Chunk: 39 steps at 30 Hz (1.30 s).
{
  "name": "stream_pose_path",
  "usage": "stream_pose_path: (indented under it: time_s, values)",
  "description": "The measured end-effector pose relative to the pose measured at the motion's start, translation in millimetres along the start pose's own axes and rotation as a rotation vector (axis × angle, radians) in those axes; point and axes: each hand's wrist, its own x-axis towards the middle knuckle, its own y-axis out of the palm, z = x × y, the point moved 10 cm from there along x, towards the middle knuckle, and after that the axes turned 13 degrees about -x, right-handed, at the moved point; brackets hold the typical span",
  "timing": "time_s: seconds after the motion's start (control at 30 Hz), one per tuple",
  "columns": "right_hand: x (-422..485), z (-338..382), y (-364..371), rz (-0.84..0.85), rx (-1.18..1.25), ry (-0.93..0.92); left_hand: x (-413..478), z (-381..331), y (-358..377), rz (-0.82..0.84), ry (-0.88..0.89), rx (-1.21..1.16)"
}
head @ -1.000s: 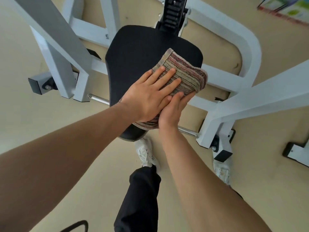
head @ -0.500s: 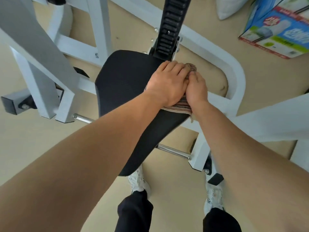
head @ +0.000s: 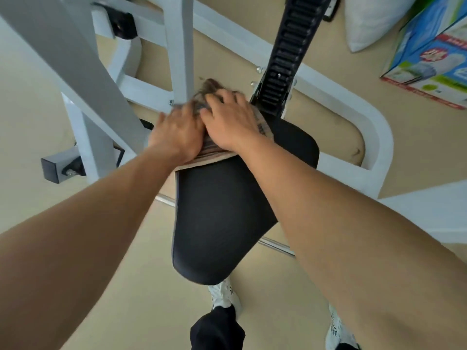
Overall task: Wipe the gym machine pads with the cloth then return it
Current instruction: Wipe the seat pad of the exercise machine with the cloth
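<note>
A black seat pad of the white gym machine fills the middle of the view. A striped brown cloth lies folded on the pad's far left end. My left hand presses flat on the cloth's left part, blurred. My right hand presses on its right part, fingers spread over the bunched far edge. Most of the cloth is hidden under both hands; only its near edge and far corner show.
White frame tubes stand just beyond my hands. A black notched adjustment rail rises at the pad's far right. A printed cardboard box and a white bag lie on the beige floor at top right. My shoes stand below the pad.
Both hands have pushed the cloth from the pad's right side across to its far left end. The view has tilted, and the pad now sits lower in the frame.
</note>
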Motion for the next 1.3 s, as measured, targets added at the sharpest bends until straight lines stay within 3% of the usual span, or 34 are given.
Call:
stream_pose_path:
  time_s: [0.07,0.27,0.43,0.57,0.67,0.93,1.07,1.17,1.3]
  values:
    - [11,11,1,0.000,-0.053,-0.056,-2,18,-4,0.029,-0.110,-0.019]
    - [-25,-62,3,-0.048,-0.166,0.041,20,-20,6,-0.015,-0.061,-0.064]
    - [-77,-145,4,0.001,-0.143,0.231,20,-118,42,0.013,0.313,0.259]
    - [-126,-190,17,0.030,0.021,0.356,-11,-186,84,0.101,0.586,0.267]
    - [-127,-188,19,0.037,0.068,0.407,-16,-183,83,0.135,0.677,0.236]
    - [-89,-71,20,0.027,-0.216,0.190,-21,-60,36,0.048,0.360,0.187]
    - [-152,-28,24,-0.006,-0.213,0.139,-101,-28,29,0.022,0.240,0.077]
    - [-192,-6,34,0.063,-0.219,0.075,-151,-13,33,0.070,0.163,0.000]
    - [-158,-12,30,0.082,-0.245,0.008,-122,-13,26,0.069,0.144,-0.047]
